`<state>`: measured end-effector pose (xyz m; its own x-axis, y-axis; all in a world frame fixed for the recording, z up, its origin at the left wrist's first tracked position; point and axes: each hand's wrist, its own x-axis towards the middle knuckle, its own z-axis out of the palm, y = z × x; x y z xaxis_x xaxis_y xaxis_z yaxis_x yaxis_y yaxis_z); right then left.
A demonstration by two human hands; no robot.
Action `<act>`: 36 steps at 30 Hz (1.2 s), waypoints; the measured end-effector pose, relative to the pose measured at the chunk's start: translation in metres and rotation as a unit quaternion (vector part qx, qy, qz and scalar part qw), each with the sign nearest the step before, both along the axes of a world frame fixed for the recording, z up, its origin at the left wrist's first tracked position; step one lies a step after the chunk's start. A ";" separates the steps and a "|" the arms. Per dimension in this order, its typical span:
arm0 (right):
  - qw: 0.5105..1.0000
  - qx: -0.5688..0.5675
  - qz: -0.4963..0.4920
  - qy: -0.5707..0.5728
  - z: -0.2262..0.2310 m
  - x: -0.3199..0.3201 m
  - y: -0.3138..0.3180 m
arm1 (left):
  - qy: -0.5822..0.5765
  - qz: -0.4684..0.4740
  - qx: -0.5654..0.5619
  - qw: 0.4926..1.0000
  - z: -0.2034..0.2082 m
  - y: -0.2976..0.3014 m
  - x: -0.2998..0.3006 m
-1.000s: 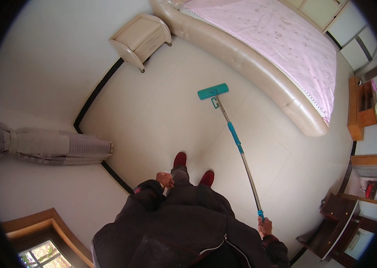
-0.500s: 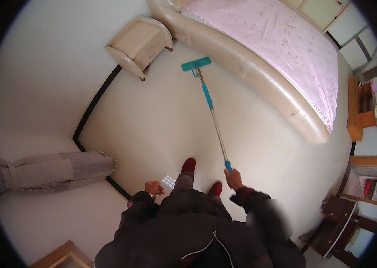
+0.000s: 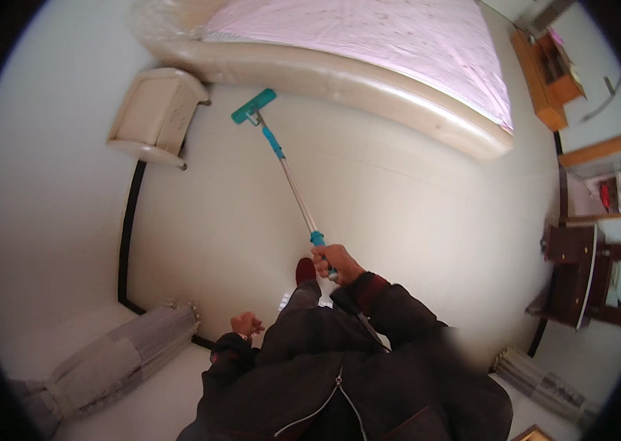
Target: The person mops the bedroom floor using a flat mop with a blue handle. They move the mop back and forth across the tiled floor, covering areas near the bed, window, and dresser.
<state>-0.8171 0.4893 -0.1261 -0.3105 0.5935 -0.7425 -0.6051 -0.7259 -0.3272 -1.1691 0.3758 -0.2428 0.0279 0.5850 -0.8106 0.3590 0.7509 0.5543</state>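
My right hand (image 3: pixel 337 263) is wrapped round the teal grip at the near end of a mop (image 3: pixel 296 187) with a metal pole. The pole runs away to the far left, and its flat teal head (image 3: pixel 254 106) rests on the pale floor between the nightstand and the bed. My left hand (image 3: pixel 246 324) hangs low beside my left leg, fingers loosely curled, nothing seen in it. It touches neither the mop nor the furniture.
A cream nightstand (image 3: pixel 155 114) stands against the left wall. The padded bed frame (image 3: pixel 354 84) with pink bedding (image 3: pixel 399 33) spans the far side. Gathered curtains (image 3: pixel 112 360) hang at the lower left. A dark wooden dresser (image 3: pixel 571 275) and an orange-brown cabinet (image 3: pixel 542 81) line the right.
My right hand and the mop grip have swung left, in front of my body. The mop head appears farther left, nearer the nightstand. The whole view has turned to the right.
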 end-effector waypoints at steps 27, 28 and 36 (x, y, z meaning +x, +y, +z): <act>0.900 -0.037 -0.434 0.010 0.013 0.155 -0.320 | -0.028 -0.149 -0.099 0.984 0.002 0.058 0.174; 0.894 -0.035 -0.446 -0.008 0.016 0.145 -0.325 | -0.018 -0.259 -0.027 0.965 -0.002 0.064 0.175; 0.846 -0.051 -0.531 0.007 0.048 0.046 -0.381 | -0.016 -0.290 -0.101 0.951 -0.003 0.111 0.220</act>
<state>-0.7712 0.1086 -0.0776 0.3488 0.4761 -0.8073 -0.9367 0.2058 -0.2834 -0.9489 0.4868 -0.2459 0.3253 0.2954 -0.8983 0.7312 0.5238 0.4371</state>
